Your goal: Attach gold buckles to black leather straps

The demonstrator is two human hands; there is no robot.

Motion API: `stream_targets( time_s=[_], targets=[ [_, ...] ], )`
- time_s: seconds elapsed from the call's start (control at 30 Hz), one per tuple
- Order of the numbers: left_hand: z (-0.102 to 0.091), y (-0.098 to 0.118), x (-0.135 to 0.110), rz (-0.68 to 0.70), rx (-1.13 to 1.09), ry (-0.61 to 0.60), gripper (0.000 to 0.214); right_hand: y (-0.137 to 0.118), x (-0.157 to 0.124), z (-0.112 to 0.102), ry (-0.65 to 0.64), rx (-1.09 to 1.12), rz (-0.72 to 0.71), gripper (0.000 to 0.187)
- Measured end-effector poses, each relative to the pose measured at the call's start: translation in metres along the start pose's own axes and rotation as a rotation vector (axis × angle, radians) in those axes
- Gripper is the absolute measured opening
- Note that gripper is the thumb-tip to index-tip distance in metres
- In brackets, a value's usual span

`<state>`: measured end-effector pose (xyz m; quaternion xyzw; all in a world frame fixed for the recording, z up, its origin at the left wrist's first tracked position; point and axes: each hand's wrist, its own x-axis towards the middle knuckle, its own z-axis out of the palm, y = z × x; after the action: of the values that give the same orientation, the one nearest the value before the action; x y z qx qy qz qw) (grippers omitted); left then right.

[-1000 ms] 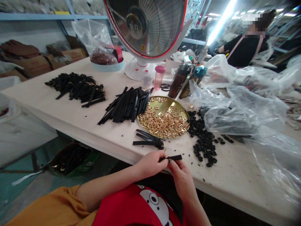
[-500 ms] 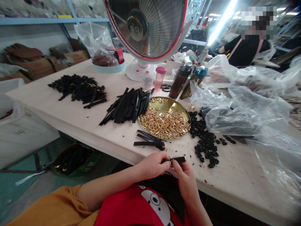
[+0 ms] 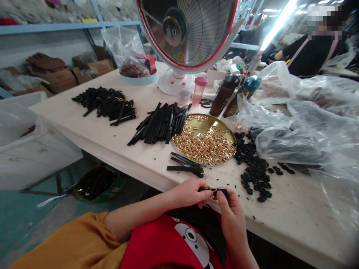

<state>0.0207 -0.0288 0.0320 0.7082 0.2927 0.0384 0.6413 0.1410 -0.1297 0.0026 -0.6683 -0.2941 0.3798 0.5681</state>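
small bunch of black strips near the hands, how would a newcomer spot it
On the pale table, find the round gold tray. Between it and the left hand lies the small bunch. Unlike the large strip pile beyond, it has only a few strips, fanned leftward.

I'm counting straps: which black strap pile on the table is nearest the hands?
The smallest bundle, in front of the gold tray; the two larger piles lie farther back.
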Motion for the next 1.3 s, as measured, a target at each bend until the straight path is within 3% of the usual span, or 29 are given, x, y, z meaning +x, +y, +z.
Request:
stream_targets(
  time_s=[0.17, 0.3, 0.43, 0.7, 1.0, 1.13, 1.3],
  targets=[
    [-0.001, 0.001, 0.001, 0.042, 0.115, 0.021, 0.019, 0.003, 0.007, 0.001, -0.077, 0.386, 0.255, 0.014],
    [-0.001, 0.002, 0.003, 0.058, 0.12, 0.034, 0.021, 0.006, 0.012, 0.003, -0.136, 0.551, 0.343, 0.013],
    [-0.001, -0.002, 0.006, 0.026, 0.066, 0.038, 0.023, 0.006, 0.012, 0.005, -0.213, 0.541, 0.35, 0.019],
    [-0.002, -0.006, 0.003, 0.001, -0.001, -0.009, 0.023, 0.01, 0.012, 0.005, -0.195, 0.617, 0.348, 0.01],
    [-0.006, 0.0, -0.008, -0.018, 0.023, -0.049, 0.018, 0.004, 0.012, 0.007, -0.132, 0.65, 0.375, 0.014],
    [-0.004, 0.001, -0.011, -0.029, 0.003, -0.046, 0.014, 0.004, 0.01, 0.006, -0.141, 0.553, 0.319, 0.016],
    [-0.002, 0.005, -0.016, -0.009, -0.014, -0.07, 0.011, 0.002, 0.005, 0.007, -0.064, 0.254, 0.192, 0.021]
  ],
)
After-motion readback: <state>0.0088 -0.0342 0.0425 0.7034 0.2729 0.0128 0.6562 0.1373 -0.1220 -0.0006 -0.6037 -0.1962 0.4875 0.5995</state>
